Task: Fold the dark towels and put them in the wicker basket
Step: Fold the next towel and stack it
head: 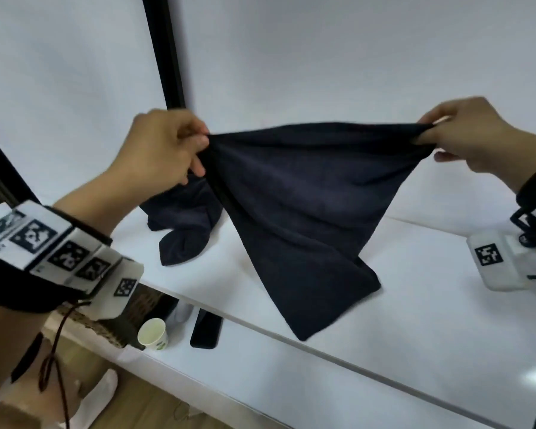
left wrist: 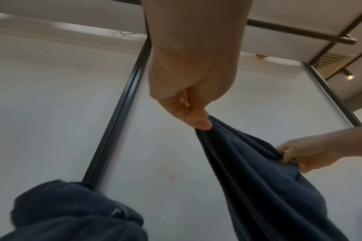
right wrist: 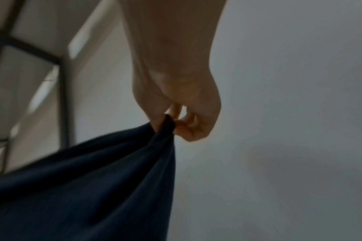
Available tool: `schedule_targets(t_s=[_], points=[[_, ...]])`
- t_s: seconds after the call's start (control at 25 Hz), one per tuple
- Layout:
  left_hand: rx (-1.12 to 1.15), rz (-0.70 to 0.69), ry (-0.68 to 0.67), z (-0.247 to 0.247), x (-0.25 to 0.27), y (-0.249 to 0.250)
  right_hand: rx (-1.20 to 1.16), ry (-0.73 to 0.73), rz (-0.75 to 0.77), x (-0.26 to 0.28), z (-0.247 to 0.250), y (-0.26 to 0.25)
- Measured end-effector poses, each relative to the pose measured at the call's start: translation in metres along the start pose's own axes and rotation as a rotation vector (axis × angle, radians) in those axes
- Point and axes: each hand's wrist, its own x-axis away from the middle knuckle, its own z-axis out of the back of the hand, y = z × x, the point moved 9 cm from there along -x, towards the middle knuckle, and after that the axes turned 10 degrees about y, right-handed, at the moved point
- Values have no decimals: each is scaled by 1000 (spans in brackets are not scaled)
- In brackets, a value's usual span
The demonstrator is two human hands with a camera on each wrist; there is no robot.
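Observation:
A dark navy towel (head: 304,196) hangs stretched between my two hands above the white table (head: 415,320), its lower corner trailing on the tabletop. My left hand (head: 180,144) pinches its left top corner, and the same left hand (left wrist: 194,117) shows in the left wrist view. My right hand (head: 446,134) pinches the right top corner; the right wrist view shows that hand (right wrist: 176,124) with the towel (right wrist: 83,187) below it. A second dark towel (head: 183,224) lies crumpled on the table behind my left hand. The wicker basket (head: 106,329) sits low at the left, mostly hidden by my left wrist.
A paper cup (head: 153,334) and a black phone (head: 205,329) lie on a lower surface at the table's left end, beside the basket. A white wall with a black frame post (head: 164,51) stands behind the table. Wooden floor shows bottom left.

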Motion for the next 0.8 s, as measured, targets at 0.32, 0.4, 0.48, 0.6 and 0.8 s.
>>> schedule_targets(t_s=[0.32, 0.4, 0.48, 0.6, 0.8], points=[[320, -105, 141, 78, -51, 28, 238, -315, 49, 19, -26, -54], [234, -113, 181, 92, -51, 23, -74, -323, -7, 14, -29, -71], [187, -76, 240, 107, -52, 13, -349, -412, -90, 14, -39, -83], [101, -12, 263, 115, -48, -5, -415, -481, -139, 13, -52, -86], [-3, 17, 199, 105, -41, -9, 221, -164, 148, -14, -35, -82]])
